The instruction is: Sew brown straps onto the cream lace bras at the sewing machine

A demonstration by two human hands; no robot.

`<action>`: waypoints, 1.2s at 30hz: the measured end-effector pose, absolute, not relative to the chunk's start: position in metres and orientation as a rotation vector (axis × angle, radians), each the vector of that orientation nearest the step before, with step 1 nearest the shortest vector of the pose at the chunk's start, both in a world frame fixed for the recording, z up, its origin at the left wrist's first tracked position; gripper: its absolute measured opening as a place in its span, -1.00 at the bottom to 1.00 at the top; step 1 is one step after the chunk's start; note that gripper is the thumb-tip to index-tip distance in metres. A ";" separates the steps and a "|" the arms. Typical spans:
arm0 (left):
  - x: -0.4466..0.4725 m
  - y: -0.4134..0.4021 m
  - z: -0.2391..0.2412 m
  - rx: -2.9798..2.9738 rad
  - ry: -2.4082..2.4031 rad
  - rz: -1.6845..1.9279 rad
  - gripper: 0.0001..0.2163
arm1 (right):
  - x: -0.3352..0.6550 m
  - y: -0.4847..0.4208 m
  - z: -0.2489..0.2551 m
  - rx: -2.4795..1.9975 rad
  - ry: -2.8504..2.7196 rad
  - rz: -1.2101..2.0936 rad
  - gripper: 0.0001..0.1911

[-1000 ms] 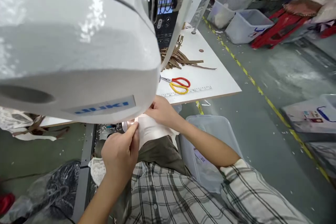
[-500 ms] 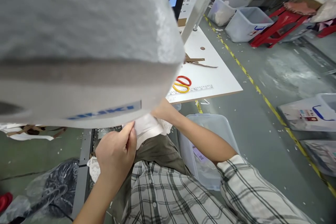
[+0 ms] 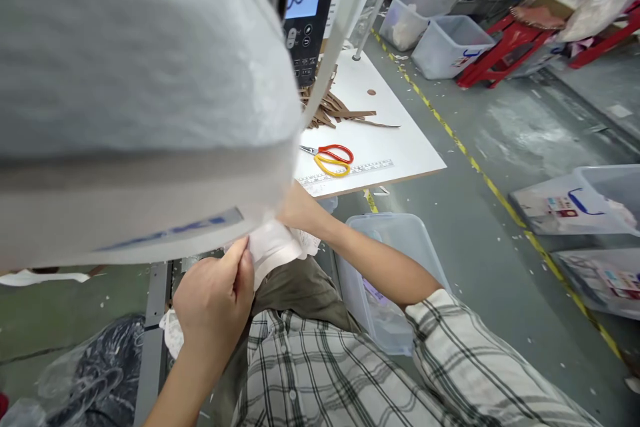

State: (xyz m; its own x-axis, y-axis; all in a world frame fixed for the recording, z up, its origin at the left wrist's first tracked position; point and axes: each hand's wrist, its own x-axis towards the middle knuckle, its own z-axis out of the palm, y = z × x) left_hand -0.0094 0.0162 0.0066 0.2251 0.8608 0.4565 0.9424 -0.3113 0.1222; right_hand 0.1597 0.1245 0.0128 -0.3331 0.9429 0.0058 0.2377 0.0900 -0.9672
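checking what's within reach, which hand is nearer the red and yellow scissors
Right. The right hand, partly hidden by the machine head, is below and left of the scissors in the picture; the left hand is farther down and left, pinching the white fabric.

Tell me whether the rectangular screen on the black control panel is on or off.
On: the rectangular screen is lit pale blue against the black control panel around it, though its upper part is partly hidden.

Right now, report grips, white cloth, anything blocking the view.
Left grip pinching white cloth. Right grip by cloth, partly hidden. White machine head blocks cloth's far part.
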 end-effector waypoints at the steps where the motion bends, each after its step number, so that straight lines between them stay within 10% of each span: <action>1: -0.009 0.016 0.007 -2.302 -1.724 -0.668 -0.79 | 0.160 0.125 0.011 -1.163 -1.672 1.283 -0.90; 36: -0.019 0.007 0.004 -2.307 -1.618 -0.767 -0.79 | 0.167 0.116 -0.006 -1.109 -1.652 1.135 -0.83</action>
